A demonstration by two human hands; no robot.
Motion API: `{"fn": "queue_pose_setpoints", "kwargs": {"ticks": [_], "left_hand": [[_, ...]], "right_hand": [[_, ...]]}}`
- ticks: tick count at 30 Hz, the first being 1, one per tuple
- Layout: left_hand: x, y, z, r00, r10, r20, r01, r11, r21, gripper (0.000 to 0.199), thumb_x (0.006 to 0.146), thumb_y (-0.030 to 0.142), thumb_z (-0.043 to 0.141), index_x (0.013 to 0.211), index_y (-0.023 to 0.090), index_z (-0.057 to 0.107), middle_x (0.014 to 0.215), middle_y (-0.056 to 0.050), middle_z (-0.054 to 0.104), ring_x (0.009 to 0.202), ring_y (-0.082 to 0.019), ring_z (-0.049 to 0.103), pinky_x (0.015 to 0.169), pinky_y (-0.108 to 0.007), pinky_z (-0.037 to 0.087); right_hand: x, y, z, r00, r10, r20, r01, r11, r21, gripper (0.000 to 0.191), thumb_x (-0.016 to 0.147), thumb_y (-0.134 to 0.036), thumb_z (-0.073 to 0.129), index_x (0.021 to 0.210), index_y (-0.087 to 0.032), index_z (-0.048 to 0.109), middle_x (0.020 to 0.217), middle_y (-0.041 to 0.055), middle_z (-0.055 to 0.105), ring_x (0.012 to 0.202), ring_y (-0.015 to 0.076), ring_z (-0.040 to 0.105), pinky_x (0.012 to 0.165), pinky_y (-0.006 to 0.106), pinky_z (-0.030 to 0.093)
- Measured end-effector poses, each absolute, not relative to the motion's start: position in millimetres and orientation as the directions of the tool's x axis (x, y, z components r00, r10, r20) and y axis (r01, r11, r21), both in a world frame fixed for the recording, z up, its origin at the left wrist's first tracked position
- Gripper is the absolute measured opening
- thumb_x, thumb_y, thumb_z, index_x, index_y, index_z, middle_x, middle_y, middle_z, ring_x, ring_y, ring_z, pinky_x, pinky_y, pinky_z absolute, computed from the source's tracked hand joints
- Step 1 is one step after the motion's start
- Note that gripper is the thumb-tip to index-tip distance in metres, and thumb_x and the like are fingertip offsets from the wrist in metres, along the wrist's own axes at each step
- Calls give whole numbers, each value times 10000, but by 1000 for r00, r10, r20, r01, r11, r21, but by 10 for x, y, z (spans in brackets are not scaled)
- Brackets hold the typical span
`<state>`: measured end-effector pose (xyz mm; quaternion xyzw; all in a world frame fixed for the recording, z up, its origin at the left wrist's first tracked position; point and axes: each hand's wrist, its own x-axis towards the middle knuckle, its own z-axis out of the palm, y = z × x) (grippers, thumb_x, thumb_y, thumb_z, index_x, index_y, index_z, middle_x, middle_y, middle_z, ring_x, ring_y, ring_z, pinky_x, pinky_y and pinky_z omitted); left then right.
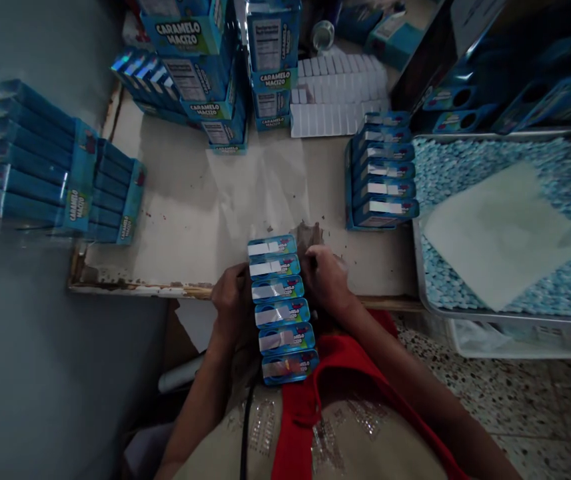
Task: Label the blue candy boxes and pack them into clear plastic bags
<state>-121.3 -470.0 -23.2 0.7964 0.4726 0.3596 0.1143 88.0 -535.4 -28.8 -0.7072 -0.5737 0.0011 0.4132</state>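
Note:
A display box of blue candy packs (280,310) stands upright between my hands at the table's front edge, its packs in one row running toward my body. My left hand (230,293) is closed against its left side, and my right hand (326,277) is closed at its right side near the far end. The fingertips of both hands are hidden behind the box. Pale strips cross the tops of the packs, which read "Caramelo". Another filled display box (380,173) sits on the table to the right of my right hand.
Stacked "Caramelo Macizo" boxes (200,73) rise at the back, beside rows of white pieces (340,93). More boxes (40,160) stand at the left edge. On the right, a metal tray (419,267) holds small blue candies under a pale sheet (505,233).

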Motion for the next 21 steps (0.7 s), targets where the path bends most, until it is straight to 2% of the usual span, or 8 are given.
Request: {"fn": "queue_pose_setpoints", "kwargs": {"ticks": [3, 5, 7, 11, 14, 17, 19, 21], "left_hand": [[-1169, -4715, -192, 189, 919, 347, 681, -377, 628, 198, 957, 365, 623, 944, 190, 713, 836, -37, 776, 733, -168, 732, 666, -251, 528], [-1149, -4741, -128, 172, 948, 269, 644, -314, 698, 179, 939, 362, 641, 952, 196, 707, 842, -20, 770, 727, -155, 724, 652, -238, 525], [-1146, -4772, -61, 157, 955, 251, 633, -292, 717, 153, 930, 340, 652, 908, 198, 703, 801, -3, 754, 700, -141, 707, 650, -229, 516], [-1163, -4794, 7, 188, 933, 307, 668, -350, 657, 147, 935, 284, 648, 824, 194, 680, 713, 12, 700, 633, -119, 646, 630, -222, 468], [-1159, -4761, 9, 265, 898, 350, 665, -433, 609, 156, 946, 257, 617, 811, 190, 662, 780, -23, 685, 711, -139, 635, 661, -239, 460], [-1166, -4722, 4, 281, 902, 327, 681, -427, 594, 139, 947, 232, 591, 821, 193, 636, 807, -35, 671, 748, -153, 622, 678, -252, 448], [-1200, -4706, -3, 325, 902, 285, 700, -432, 569, 145, 945, 224, 586, 803, 198, 606, 749, -16, 648, 687, -144, 591, 641, -250, 413], [-1258, -4698, -16, 423, 862, 281, 682, -506, 528, 172, 945, 214, 573, 774, 202, 577, 713, -11, 625, 655, -141, 569, 616, -254, 381]], "right_hand": [[825, -5402, -275, 338, 840, 424, 781, 1, -625, 204, 1045, -319, 438, 1017, -237, 623, 854, 32, 724, 740, 190, 644, 640, 307, 477], [812, -5457, -249, 298, 852, 431, 777, 46, -628, 172, 1038, -312, 485, 1052, -242, 641, 880, 26, 742, 765, 186, 663, 677, 309, 493], [824, -5507, -213, 229, 857, 462, 783, 119, -610, 145, 1026, -269, 525, 1077, -245, 660, 881, 22, 748, 770, 181, 669, 708, 312, 496], [863, -5523, -133, 152, 826, 543, 772, 244, -588, 194, 1020, -175, 519, 1128, -230, 671, 913, 44, 753, 787, 184, 674, 727, 329, 498], [857, -5493, -80, 244, 804, 543, 742, 205, -638, 186, 1023, -176, 523, 1064, -241, 692, 924, 47, 735, 825, 190, 670, 754, 340, 511], [817, -5497, -47, 342, 808, 480, 669, 149, -728, 152, 1026, -187, 541, 1025, -247, 680, 942, 46, 718, 863, 184, 668, 777, 329, 535], [787, -5523, -42, 347, 804, 483, 671, 147, -726, 138, 1023, -176, 550, 1038, -243, 670, 930, 40, 725, 854, 182, 673, 778, 327, 535], [765, -5555, -46, 331, 789, 517, 707, 155, -690, 139, 1020, -168, 550, 1039, -240, 668, 909, 32, 739, 827, 183, 679, 766, 331, 528]]}}
